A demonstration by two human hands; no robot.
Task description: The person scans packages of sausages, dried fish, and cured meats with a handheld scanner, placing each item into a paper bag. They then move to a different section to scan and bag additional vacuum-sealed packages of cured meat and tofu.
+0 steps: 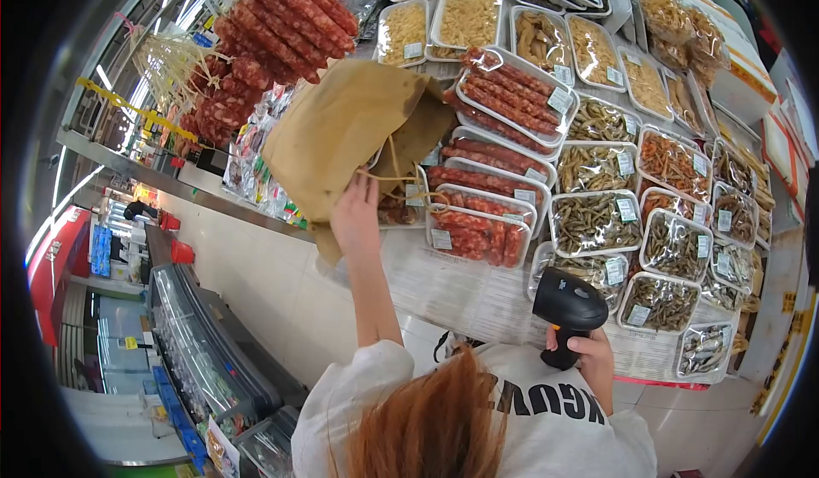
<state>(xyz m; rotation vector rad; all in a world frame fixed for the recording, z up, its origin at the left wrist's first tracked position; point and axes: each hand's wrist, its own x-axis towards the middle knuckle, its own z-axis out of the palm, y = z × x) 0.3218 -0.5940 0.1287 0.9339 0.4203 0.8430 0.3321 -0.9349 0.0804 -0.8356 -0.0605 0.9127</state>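
Observation:
A brown paper bag (328,124) with string handles leans open over the left part of the display. My left hand (357,215) is at the bag's lower edge, its fingers closed on the brown paper beside a handle. My right hand (590,354) is wrapped round the handle of a black barcode scanner (573,303), which is over the lower trays. Just right of the bag lie wrapped trays of red sausages (512,98), stacked and slightly tilted. Part of one tray is hidden behind the bag's string handles.
Bunches of sausages (286,26) hang at the upper left. Wrapped trays of dried fish (595,222) and shrimp (674,164) cover the right side. White foam boxes (734,86) stand at the upper right. A glass-fronted case (200,341) is at the lower left.

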